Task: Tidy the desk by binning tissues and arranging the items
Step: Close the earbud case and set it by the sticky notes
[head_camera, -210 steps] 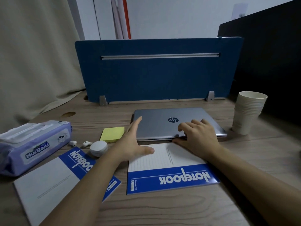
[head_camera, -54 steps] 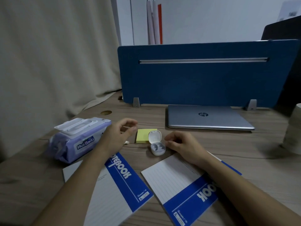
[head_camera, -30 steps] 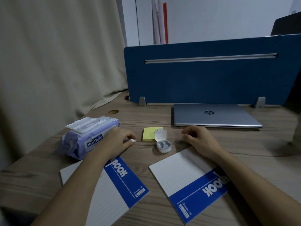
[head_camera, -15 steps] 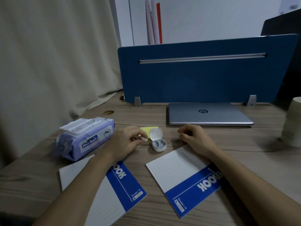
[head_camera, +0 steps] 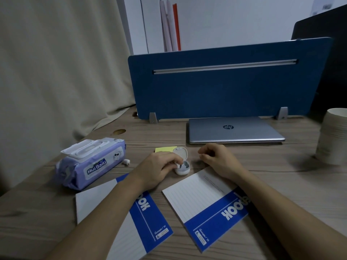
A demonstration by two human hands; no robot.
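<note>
A small white earbud case (head_camera: 183, 170) stands open on the wooden desk (head_camera: 281, 184), in front of a yellow sticky-note pad (head_camera: 164, 148). My left hand (head_camera: 156, 166) has its fingers curled over the case's left slot and pinches a white earbud there; the earbud is mostly hidden by my fingertips. A second white earbud (head_camera: 126, 161) lies loose on the desk beside a purple pack of wet wipes (head_camera: 92, 162). My right hand (head_camera: 217, 158) rests just right of the case, loosely curled and holding nothing.
Two blue-and-white notebooks (head_camera: 146, 212) (head_camera: 204, 199) lie askew under my forearms. A closed silver laptop (head_camera: 234, 129) sits against the blue divider panel (head_camera: 225, 85). A stack of paper cups (head_camera: 333, 136) stands at the right edge. A curtain hangs on the left.
My left hand picked up one earbud from beside the wipes and carried it right to the open case. My right hand stayed beside the case.
</note>
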